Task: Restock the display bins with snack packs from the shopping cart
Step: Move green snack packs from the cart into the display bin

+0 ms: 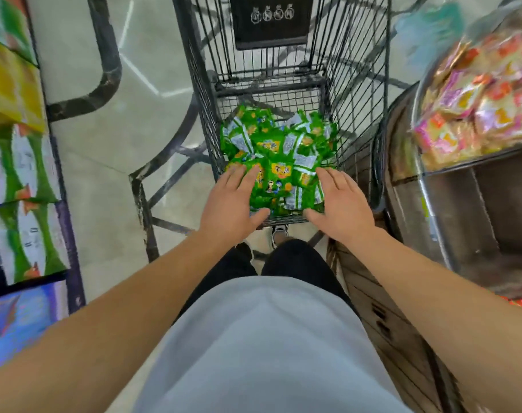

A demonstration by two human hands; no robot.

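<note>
Hands flat, fingers straight: our left hand [234, 204] and right hand [341, 204] flank the heap of green foil snack packs [279, 153] in the black wire shopping cart [358, 84], frame centre. Pack count unclear. One round steel display bin [423, 162] of pink-orange packs, right edge.

Bright even light, blurred warped edges

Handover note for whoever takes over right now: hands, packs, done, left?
Left hand: open, fingers spread on the near edge of the green snack packs.
Right hand: open, at the pile's right edge.
Packs are heaped in the cart; none lifted.
Display bin on the right holds pink and orange packs.
Done: nothing visible. Left: scoop the packs and move them to the bins.
</note>
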